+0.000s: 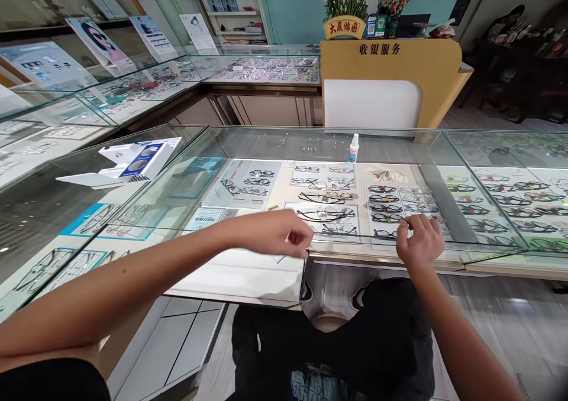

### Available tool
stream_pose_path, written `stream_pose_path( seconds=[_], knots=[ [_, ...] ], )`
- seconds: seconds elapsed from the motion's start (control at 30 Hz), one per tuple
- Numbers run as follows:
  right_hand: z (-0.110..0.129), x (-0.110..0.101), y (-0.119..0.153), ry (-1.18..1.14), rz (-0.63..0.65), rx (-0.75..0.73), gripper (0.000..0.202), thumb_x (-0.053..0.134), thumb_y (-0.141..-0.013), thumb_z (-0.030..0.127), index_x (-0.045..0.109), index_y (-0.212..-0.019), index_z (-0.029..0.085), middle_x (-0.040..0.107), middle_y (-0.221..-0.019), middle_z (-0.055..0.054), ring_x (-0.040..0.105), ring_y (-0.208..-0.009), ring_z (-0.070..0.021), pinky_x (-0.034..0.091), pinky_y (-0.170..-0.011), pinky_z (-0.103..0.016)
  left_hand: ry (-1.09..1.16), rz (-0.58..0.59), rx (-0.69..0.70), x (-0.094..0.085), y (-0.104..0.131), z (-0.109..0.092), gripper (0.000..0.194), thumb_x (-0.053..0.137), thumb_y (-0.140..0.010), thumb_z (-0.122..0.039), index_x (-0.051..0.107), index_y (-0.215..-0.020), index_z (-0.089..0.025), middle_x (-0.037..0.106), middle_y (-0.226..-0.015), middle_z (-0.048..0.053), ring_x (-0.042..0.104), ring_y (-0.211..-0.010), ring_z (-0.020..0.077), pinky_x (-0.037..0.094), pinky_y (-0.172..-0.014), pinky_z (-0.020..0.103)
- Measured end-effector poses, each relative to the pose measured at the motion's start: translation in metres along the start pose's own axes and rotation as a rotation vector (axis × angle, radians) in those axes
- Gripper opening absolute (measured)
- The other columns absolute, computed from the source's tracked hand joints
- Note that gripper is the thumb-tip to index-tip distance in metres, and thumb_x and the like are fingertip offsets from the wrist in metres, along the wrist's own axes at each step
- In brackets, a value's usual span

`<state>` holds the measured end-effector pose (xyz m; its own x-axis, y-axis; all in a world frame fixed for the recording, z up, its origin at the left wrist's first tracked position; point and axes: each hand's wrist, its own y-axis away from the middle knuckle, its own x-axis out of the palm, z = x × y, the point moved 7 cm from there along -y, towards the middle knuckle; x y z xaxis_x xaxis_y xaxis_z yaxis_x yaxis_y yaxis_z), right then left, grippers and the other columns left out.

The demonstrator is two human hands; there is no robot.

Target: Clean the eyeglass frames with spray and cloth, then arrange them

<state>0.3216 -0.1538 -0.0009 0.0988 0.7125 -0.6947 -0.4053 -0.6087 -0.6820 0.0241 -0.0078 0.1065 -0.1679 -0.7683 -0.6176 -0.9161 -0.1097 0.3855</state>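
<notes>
Head view, left hand [280, 233] and right hand [422, 244] loosely curled, contents unclear, glass counter [355, 256] below.

Clear, flat-topped glass display case [355, 258] and dark-rimmed eyeglasses [384, 208] inside it
The case stands level; the eyeglasses lie one behind another in a column, under the glass and near the front edge

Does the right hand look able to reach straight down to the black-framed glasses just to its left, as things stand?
Probably not: the glass top appears to lie between the right hand and the black-framed glasses, which show through it.
</notes>
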Motion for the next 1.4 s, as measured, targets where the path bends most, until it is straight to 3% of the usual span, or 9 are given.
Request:
stream_pose_path(
  seconds=[0.07,0.13,0.23,0.33,0.53,0.67,0.93,1.2,1.4],
  knots=[
    [-0.001,0.000,0.000,-0.007,0.002,-0.007,0.013,0.058,-0.092,0.024,0.066,-0.082,0.022,0.066,-0.080,-0.007,0.050,-0.082,-0.0253,0.032,-0.076,-0.037,0.100,0.187,-0.103,0.041,0.020,0.030,0.029,0.068,-0.093,-0.044,0.058,-0.077,-0.022,0.064,-0.070,-0.001,0.055,-0.065,0.0161,0.039,-0.062,0.030],
    [-0.001,-0.001,0.000,-0.011,0.000,-0.024,0.013,0.058,-0.092,0.024,0.066,-0.083,0.022,0.068,-0.081,-0.008,0.050,-0.082,-0.0251,0.033,-0.076,-0.037,0.100,0.266,-0.156,0.073,0.030,0.069,0.031,0.066,-0.094,-0.046,0.057,-0.076,-0.022,0.058,-0.067,-0.001,0.047,-0.060,0.0154,0.033,-0.057,0.031],
    [-0.002,-0.001,0.001,0.001,-0.019,-0.042,0.014,0.058,-0.093,0.024,0.067,-0.083,0.021,0.070,-0.082,-0.007,0.050,-0.081,-0.0243,0.034,-0.076,-0.037,0.077,0.263,-0.184,0.103,0.029,0.129,0.038,0.062,-0.095,-0.050,0.052,-0.072,-0.021,0.052,-0.065,0.000,0.041,-0.061,0.0156,0.031,-0.057,0.030],
    [-0.006,0.001,0.002,0.018,-0.025,-0.024,0.015,0.058,-0.093,0.024,0.068,-0.083,0.021,0.069,-0.081,-0.008,0.050,-0.081,-0.0246,0.032,-0.076,-0.037,0.021,0.090,-0.261,0.105,0.016,0.180,0.042,0.059,-0.096,-0.056,0.055,-0.072,-0.022,0.059,-0.070,0.002,0.051,-0.066,0.0181,0.040,-0.063,0.030],
    [-0.005,0.000,0.001,0.042,-0.027,-0.027,0.016,0.058,-0.093,0.023,0.068,-0.082,0.020,0.068,-0.084,-0.010,0.051,-0.083,-0.0259,0.032,-0.075,-0.039,-0.122,-0.321,-0.448,0.075,-0.020,0.247,0.046,0.033,-0.107,-0.054,0.058,-0.085,-0.023,0.069,-0.087,0.007,0.063,-0.086,0.0261,0.044,-0.078,0.036],
    [-0.001,-0.003,0.000,0.054,-0.020,-0.023,0.017,0.056,-0.094,0.023,0.068,-0.083,0.021,0.067,-0.083,-0.009,0.052,-0.083,-0.0259,0.034,-0.077,-0.039,-0.205,-0.539,-0.528,0.043,-0.048,0.279,0.040,0.028,-0.109,-0.045,0.061,-0.111,-0.022,0.071,-0.095,0.011,0.066,-0.092,0.0302,0.045,-0.082,0.040],
    [0.006,-0.008,-0.001,0.034,-0.022,-0.046,0.019,0.056,-0.095,0.025,0.067,-0.081,0.022,0.070,-0.084,-0.007,0.055,-0.079,-0.0237,0.038,-0.076,-0.037,-0.325,-0.835,-0.512,-0.027,-0.112,0.303,0.039,0.040,-0.104,-0.031,0.058,-0.136,-0.018,0.057,-0.145,0.022,0.046,-0.139,0.0369,0.029,-0.117,0.052],
    [0.016,-0.014,0.001,0.023,-0.047,-0.062,0.016,0.058,-0.095,0.021,0.068,-0.083,0.023,0.073,-0.083,-0.005,0.061,-0.079,-0.0241,0.043,-0.074,-0.036,-0.327,-0.877,-0.451,-0.093,-0.160,0.349,0.041,0.054,-0.093,-0.028,0.060,-0.134,-0.022,0.047,-0.158,0.020,0.033,-0.151,0.0377,0.025,-0.120,0.054],
    [0.018,-0.014,0.000,-0.004,0.021,-0.072,0.015,0.056,-0.096,0.022,0.067,-0.086,0.025,0.071,-0.081,-0.005,0.062,-0.076,-0.0255,0.046,-0.076,-0.041,-0.358,-0.737,-0.308,-0.125,-0.199,0.386,0.029,0.069,-0.074,-0.028,0.072,-0.102,-0.022,0.048,-0.165,0.012,0.019,-0.159,0.0429,0.019,-0.122,0.060]
  ],
)
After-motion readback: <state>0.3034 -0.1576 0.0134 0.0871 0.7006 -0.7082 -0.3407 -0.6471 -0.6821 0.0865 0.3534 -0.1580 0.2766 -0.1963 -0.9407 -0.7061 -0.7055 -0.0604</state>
